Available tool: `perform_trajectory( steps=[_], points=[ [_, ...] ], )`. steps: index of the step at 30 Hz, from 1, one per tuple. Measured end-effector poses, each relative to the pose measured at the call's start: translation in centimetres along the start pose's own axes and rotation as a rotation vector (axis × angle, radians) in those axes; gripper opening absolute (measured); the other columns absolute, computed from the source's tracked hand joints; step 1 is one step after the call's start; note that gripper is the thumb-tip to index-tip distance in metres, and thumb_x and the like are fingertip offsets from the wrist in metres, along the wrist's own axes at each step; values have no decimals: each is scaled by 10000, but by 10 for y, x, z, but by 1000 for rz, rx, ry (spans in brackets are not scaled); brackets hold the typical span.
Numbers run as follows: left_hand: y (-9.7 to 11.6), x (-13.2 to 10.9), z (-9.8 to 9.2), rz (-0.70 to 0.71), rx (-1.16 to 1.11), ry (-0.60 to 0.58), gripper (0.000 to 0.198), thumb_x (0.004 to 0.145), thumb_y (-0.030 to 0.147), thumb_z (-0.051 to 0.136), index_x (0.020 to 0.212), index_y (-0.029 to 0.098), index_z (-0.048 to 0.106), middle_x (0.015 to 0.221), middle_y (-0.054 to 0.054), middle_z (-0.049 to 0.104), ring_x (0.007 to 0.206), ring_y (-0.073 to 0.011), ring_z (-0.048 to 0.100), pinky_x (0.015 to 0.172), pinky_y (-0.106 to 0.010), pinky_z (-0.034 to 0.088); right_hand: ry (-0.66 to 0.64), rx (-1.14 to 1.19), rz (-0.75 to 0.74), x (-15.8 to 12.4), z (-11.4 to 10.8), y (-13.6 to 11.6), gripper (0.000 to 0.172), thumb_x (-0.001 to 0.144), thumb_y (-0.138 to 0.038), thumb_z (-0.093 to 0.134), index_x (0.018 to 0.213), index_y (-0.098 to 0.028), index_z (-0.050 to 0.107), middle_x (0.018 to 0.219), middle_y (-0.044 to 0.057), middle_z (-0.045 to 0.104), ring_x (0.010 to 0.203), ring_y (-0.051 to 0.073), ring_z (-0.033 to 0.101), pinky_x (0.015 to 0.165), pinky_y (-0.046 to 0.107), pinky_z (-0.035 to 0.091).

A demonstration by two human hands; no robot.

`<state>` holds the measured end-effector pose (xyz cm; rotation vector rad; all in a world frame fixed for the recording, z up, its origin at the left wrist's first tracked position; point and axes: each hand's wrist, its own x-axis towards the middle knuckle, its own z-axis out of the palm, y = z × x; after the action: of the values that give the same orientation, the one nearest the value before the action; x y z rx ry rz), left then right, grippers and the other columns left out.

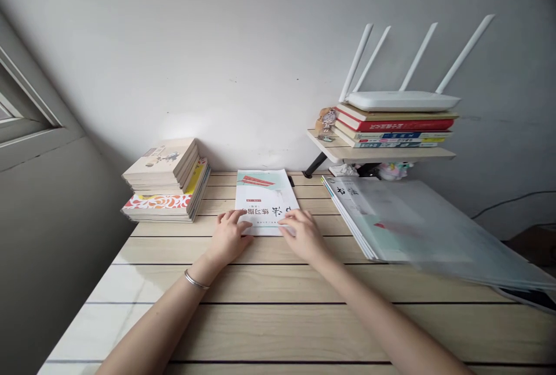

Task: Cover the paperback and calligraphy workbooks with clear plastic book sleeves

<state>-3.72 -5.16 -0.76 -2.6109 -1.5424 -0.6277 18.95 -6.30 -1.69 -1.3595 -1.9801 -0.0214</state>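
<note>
Person's bare left hand (230, 235): palm down, fingers arched, parted | bare right hand (306, 236): level with left, palm down, fingers bent inward, loosely parted | fingertips facing across a gap | bare left forearm (160, 311), bare right forearm (369, 305): slanting outward behind their hands

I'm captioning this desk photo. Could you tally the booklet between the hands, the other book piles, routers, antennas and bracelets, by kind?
Booklet between left hand and right hand: 1 visible
Other book piles (left, under the router, right): 3
Router: 1
Antennas: 4
Bracelet: 1
Total: 10
</note>
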Motion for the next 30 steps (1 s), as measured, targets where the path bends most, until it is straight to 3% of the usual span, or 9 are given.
perform_trajectory(
  steps=[3, 6, 8, 12, 17, 24, 27, 30],
  points=[
    [-2, 1, 2, 115, 30, -23, 129, 818, 247, 589, 901, 231, 686, 1087, -67, 646, 1000, -217, 573, 980, -434, 326, -146, -46, -125, 8, 14, -32, 133, 794, -294, 622, 863, -238, 721, 980, 80, 618, 950, 247, 497, 803, 374, 407],
    [-6, 2, 3, 203, 89, -15, 227, 892, 234, 472, 812, 223, 684, 877, -39, 679, 885, -188, 595, 1020, -469, 271, -215, -90, -143, 15, 27, -46, 128, 800, -328, 630, 809, -233, 714, 971, 69, 622, 946, 238, 493, 784, 369, 388],
    [-9, 2, 3, 247, 106, -20, 267, 913, 228, 432, 817, 218, 681, 857, -36, 679, 873, -178, 599, 1035, -474, 260, -218, -91, -160, 18, 31, -46, 136, 817, -321, 621, 775, -227, 710, 947, 58, 630, 935, 225, 496, 777, 357, 373],
    [-15, 4, -1, 329, 83, -82, 254, 911, 189, 426, 828, 199, 666, 885, -36, 679, 856, -150, 614, 1034, -408, 323, -196, -120, -210, 13, 24, -33, 132, 838, -258, 607, 753, -220, 702, 906, 41, 647, 913, 206, 502, 766, 346, 340],
    [-25, 5, -8, 358, 34, -143, 237, 889, 151, 448, 772, 184, 651, 928, -35, 679, 825, -127, 633, 1024, -335, 374, -183, -149, -188, -2, -1, -3, 89, 824, -219, 629, 769, -210, 699, 906, 36, 659, 911, 198, 504, 771, 343, 315],
    [-28, 4, -16, 284, -8, -180, 231, 854, 125, 456, 760, 199, 653, 980, -19, 692, 863, -133, 644, 1048, -390, 337, -169, -193, -79, -18, -29, 46, 101, 803, -248, 656, 727, -240, 722, 972, 41, 661, 950, 216, 493, 776, 354, 314],
    [-29, 3, -19, 257, -23, -175, 221, 835, 133, 470, 748, 200, 662, 962, -19, 699, 855, -149, 641, 1020, -423, 349, -206, -182, -69, -18, -35, 52, 125, 816, -268, 638, 732, -263, 730, 1005, 39, 655, 983, 223, 494, 779, 363, 331],
    [-31, 4, -19, 200, -108, -151, 193, 803, 160, 511, 703, 203, 671, 924, -30, 696, 864, -169, 629, 923, -374, 422, -216, -133, -57, -16, -37, 54, 139, 817, -261, 627, 726, -258, 733, 966, 47, 654, 959, 225, 513, 794, 380, 369]
  ],
)
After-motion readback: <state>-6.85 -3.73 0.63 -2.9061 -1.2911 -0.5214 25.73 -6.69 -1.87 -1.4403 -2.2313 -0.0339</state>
